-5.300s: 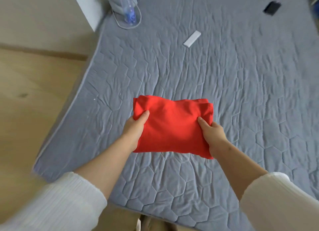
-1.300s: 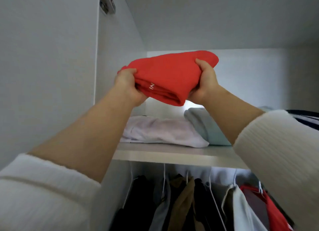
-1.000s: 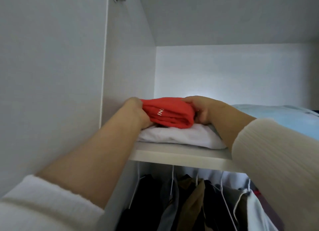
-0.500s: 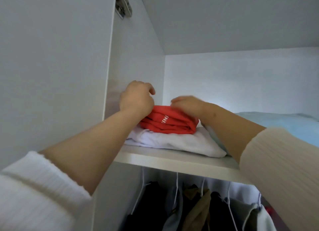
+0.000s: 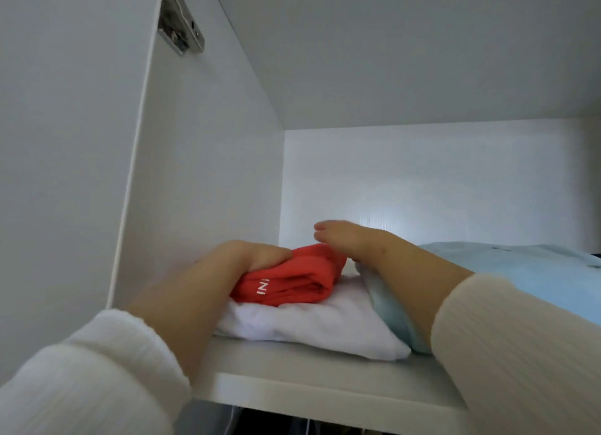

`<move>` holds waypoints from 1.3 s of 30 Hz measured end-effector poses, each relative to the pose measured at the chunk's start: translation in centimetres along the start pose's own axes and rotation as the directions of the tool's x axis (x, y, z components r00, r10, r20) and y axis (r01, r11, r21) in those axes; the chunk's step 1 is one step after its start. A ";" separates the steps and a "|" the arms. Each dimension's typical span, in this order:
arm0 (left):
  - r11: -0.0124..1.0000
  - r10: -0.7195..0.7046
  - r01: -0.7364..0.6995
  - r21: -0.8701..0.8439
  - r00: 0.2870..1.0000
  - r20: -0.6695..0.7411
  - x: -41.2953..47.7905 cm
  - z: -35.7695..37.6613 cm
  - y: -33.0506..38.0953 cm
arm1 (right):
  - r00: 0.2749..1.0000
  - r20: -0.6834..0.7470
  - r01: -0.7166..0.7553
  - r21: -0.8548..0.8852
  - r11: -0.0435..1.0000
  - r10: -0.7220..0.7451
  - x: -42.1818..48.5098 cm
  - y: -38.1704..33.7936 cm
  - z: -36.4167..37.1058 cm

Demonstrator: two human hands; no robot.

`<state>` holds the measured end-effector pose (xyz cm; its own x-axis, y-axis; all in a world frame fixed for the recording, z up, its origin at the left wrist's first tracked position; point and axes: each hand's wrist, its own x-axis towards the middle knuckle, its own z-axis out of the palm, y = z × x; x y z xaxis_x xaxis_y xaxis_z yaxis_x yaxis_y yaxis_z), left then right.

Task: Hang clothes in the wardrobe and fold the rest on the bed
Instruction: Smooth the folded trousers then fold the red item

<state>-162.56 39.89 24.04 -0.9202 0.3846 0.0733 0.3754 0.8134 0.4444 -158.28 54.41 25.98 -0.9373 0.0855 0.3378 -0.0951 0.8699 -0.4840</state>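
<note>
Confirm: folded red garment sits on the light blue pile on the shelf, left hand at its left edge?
Not quite. The head view shows the folded red garment on the white garment, not the light blue pile, which lies beside them on the right. The shelf and the left hand at its left edge are right.

Home, bedroom sort. Inside of white wardrobe (image 5: 211, 174): metal door hinge (image 5: 179, 28) on side panel up top, plain laminate shelf (image 5: 325, 384) carrying folded clothes, red garment (image 5: 292, 283) stacked on white garment (image 5: 309, 329), pale blue garment (image 5: 520, 278) touching alongside.
</note>
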 end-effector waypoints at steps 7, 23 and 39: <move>0.989 0.007 -0.020 0.149 0.996 0.085 1.1 0.4 0.0 | 0.949 0.293 0.009 -0.390 0.921 0.115 1.3 0.5 1.5; 0.968 -0.014 0.130 0.216 0.883 -0.468 -7.5 0.8 0.8 | 0.990 0.059 0.138 -0.233 0.963 -0.128 -7.6 -0.8 2.2; 0.678 -0.120 -0.356 -0.643 0.809 -0.575 -24.3 5.0 1.4 | 0.938 -0.345 0.203 0.518 0.831 -0.014 -18.9 -3.5 2.4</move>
<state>-139.14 33.87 18.47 -0.8536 -0.0374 0.5195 0.5109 0.1343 0.8491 -140.99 48.56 19.37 -0.7624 0.2357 0.6026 -0.4431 0.4885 -0.7517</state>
